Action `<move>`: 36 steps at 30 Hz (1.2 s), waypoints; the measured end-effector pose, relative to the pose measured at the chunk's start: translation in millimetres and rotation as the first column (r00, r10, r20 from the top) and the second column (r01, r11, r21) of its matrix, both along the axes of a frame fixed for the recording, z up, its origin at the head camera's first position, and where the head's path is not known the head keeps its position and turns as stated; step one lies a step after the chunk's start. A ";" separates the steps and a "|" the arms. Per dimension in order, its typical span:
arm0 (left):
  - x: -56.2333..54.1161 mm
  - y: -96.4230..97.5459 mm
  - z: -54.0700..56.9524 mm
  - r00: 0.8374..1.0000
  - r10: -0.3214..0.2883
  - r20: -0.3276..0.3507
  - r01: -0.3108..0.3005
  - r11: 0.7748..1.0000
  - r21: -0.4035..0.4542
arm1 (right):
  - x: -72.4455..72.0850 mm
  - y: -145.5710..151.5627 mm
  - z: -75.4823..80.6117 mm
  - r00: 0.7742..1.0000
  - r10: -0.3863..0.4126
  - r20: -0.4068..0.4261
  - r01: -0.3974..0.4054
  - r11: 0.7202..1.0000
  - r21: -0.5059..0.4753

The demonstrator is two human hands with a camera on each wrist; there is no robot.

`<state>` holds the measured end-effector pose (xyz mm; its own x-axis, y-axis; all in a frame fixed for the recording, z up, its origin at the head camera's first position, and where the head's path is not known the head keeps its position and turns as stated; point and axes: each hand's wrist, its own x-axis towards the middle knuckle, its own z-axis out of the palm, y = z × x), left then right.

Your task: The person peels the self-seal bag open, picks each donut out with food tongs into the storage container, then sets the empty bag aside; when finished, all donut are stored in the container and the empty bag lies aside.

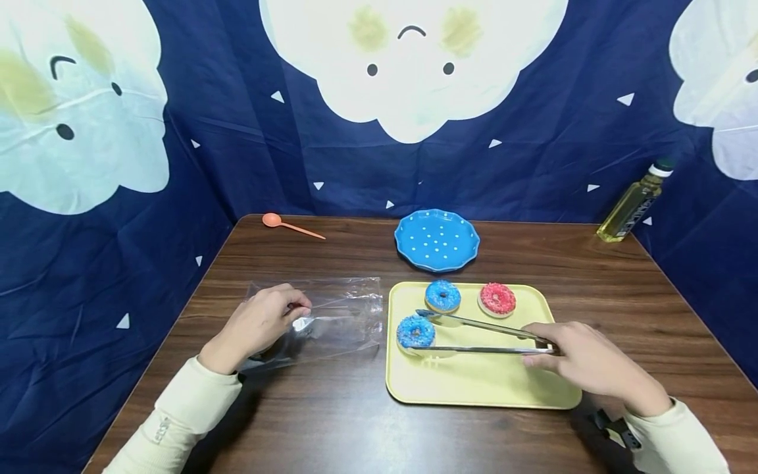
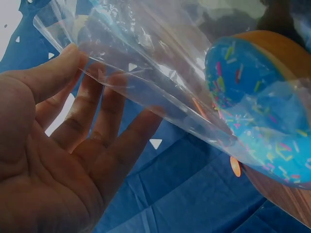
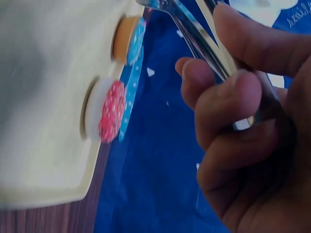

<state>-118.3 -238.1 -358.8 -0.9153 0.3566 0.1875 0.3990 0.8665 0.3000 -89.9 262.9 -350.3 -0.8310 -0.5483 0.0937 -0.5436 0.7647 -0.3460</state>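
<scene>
My left hand (image 1: 263, 322) pinches the edge of a clear plastic bag (image 1: 346, 319) left of the tray. In the left wrist view, the thumb and fingertips meet at the film. A blue sprinkled donut (image 2: 257, 107) shows through that film; I cannot tell whether it lies inside. With my right hand (image 1: 586, 362) I grip metal tongs (image 1: 480, 349), their arms spread. The tong tips lie on either side of the left blue donut (image 1: 416, 331) on the yellow tray (image 1: 485, 388). Behind it sit another blue donut (image 1: 443, 296) and a pink-red donut (image 1: 497, 299).
A blue dotted plate (image 1: 436, 240) stands behind the tray. At the back left lies an orange spoon (image 1: 272, 220), and a bottle of yellow liquid (image 1: 630, 207) stands at the back right. A blue cloth (image 1: 237, 151) hangs behind the wooden table (image 1: 331, 421).
</scene>
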 end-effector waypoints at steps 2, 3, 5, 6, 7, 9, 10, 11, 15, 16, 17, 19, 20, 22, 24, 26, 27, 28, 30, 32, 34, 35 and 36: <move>-0.1 0.0 -0.4 1.000 0.004 0.006 -0.004 1.000 0.003 | 1.4 6.2 0.6 1.000 -0.004 0.012 0.004 1.000 0.004; -0.2 -0.1 -0.6 1.000 0.003 0.006 -0.003 1.000 0.004 | 2.1 9.2 0.5 1.000 -0.010 0.016 0.010 1.000 0.006; -0.4 0.1 -0.7 1.000 -0.001 0.004 0.001 1.000 0.006 | 3.1 15.2 0.1 1.000 -0.017 0.022 0.017 1.000 0.005; -0.6 0.1 -0.8 1.000 -0.004 0.001 0.004 1.000 0.007 | 3.6 17.8 0.1 1.000 -0.017 0.025 0.017 1.000 0.002; -0.8 0.3 -0.7 1.000 -0.007 0.000 0.007 1.000 0.007 | 4.2 20.3 -0.2 0.999 -0.021 0.026 0.021 1.000 -0.002; -1.2 0.6 -0.6 1.000 -0.014 -0.005 0.014 1.000 0.009 | 5.3 24.9 -0.9 0.999 -0.027 0.021 0.027 1.000 -0.008; -1.3 0.9 -0.5 1.000 -0.016 -0.007 0.016 1.000 0.009 | 5.5 26.8 -1.4 0.999 -0.027 0.020 0.027 1.000 -0.006; -1.4 0.9 -0.5 1.000 -0.017 -0.007 0.017 1.000 0.009 | 5.6 28.1 -1.7 0.999 -0.030 0.023 0.030 1.000 -0.003; -1.9 0.9 -0.9 1.000 -0.011 -0.010 0.011 1.000 0.004 | 5.8 31.3 -3.0 0.999 -0.025 0.032 0.024 1.000 0.010; -2.0 1.0 -1.2 1.000 -0.009 -0.007 0.009 1.000 0.004 | 6.0 32.3 -3.3 0.999 -0.024 0.033 0.023 1.000 0.012; -2.1 1.0 -1.4 1.000 -0.008 -0.005 0.008 1.000 0.003 | 6.3 33.6 -3.2 0.999 -0.021 0.028 0.021 1.000 0.015; -2.2 1.2 -1.7 1.000 -0.006 -0.003 0.006 1.000 0.002 | 7.3 37.4 -3.4 1.000 -0.013 0.018 0.013 1.000 0.020; -2.2 1.3 -1.7 1.000 -0.006 -0.001 0.006 1.000 0.002 | 8.1 39.9 -3.3 1.000 -0.008 0.015 0.008 1.000 0.019; -2.0 1.5 -1.7 1.000 -0.006 0.000 0.006 1.000 0.002 | 9.7 45.4 -3.4 1.000 0.000 0.009 0.000 1.000 0.015; -1.9 1.8 -1.6 1.000 -0.007 -0.002 0.007 1.000 0.001 | 11.3 51.0 -3.9 1.000 0.017 0.004 -0.017 1.000 0.004; -1.8 2.1 -1.5 1.000 -0.008 0.000 0.008 1.000 0.003 | 13.1 56.1 -4.8 1.000 0.029 0.002 -0.029 1.000 -0.009; -1.8 2.3 -1.6 1.000 -0.009 0.001 0.009 1.000 0.004 | 13.9 58.3 -5.1 0.999 0.032 0.004 -0.032 0.999 -0.009; -1.7 2.5 -1.6 1.000 -0.009 0.003 0.009 1.000 0.005 | 14.6 60.2 -5.4 0.999 0.035 0.008 -0.035 0.999 -0.010; -1.5 2.6 -1.8 1.000 -0.006 0.009 0.006 1.000 0.009 | 15.5 62.7 -5.6 0.999 0.036 0.022 -0.035 0.999 -0.003; -1.0 2.5 -1.9 1.000 -0.001 0.015 0.001 1.000 0.010 | 16.2 63.8 -5.7 0.999 0.032 0.034 -0.032 0.999 0.003; -0.6 2.2 -2.0 1.000 0.004 0.022 -0.004 1.000 0.010 | 16.8 63.7 -5.5 0.998 0.033 0.044 -0.033 0.999 0.005; -0.5 2.0 -2.0 1.000 0.006 0.024 -0.006 1.000 0.009 | 17.1 63.4 -5.4 0.998 0.034 0.047 -0.034 0.999 0.004; -0.4 1.8 -2.0 1.000 0.007 0.026 -0.007 1.000 0.008 | 17.3 62.9 -5.2 0.998 0.034 0.049 -0.034 0.999 0.000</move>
<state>-118.7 -236.3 -360.8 -0.9225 0.3486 0.1661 0.3847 0.8668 0.3173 -72.6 325.8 -355.4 -0.8153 -0.5767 0.0525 -0.5518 0.7463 -0.3723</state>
